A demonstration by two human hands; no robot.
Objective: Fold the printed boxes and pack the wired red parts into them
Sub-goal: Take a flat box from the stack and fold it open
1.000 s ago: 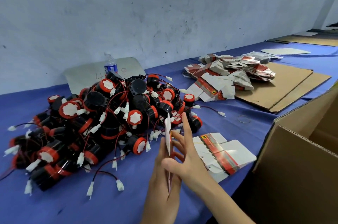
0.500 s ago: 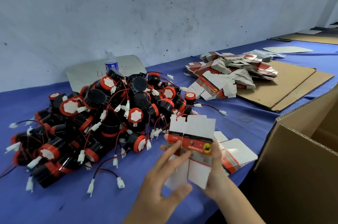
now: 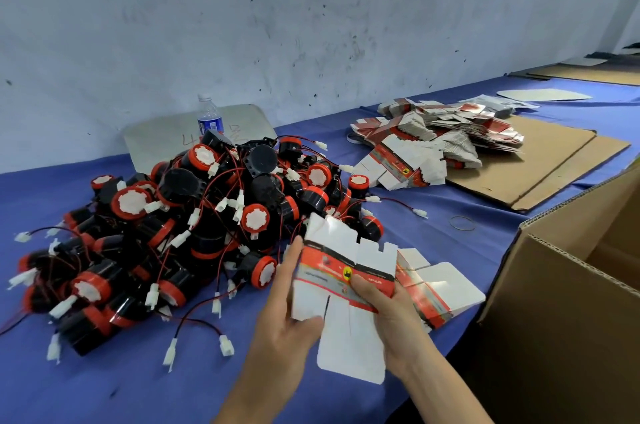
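A flat printed box blank [image 3: 346, 280], white with a red band, is held up over the blue table [image 3: 104, 389] near its front edge. My left hand [image 3: 287, 312] grips its left side, thumb on the lower flap. My right hand [image 3: 388, 312] pinches its right side, thumb on the red band. A heap of black and red wired parts [image 3: 194, 222] with white connectors lies to the left. A second flat blank [image 3: 436, 288] lies on the table behind my right hand.
A stack of flat printed blanks [image 3: 433, 143] rests on brown cardboard sheets [image 3: 540, 160] at the back right. An open brown carton [image 3: 571, 285] stands at the right edge. A water bottle [image 3: 209, 117] stands by the wall. A rubber band [image 3: 462, 223] lies on the cloth.
The blank was edge-on between both hands a second ago. It has since been turned face-on and spread open, and my hands have shifted to its two sides.
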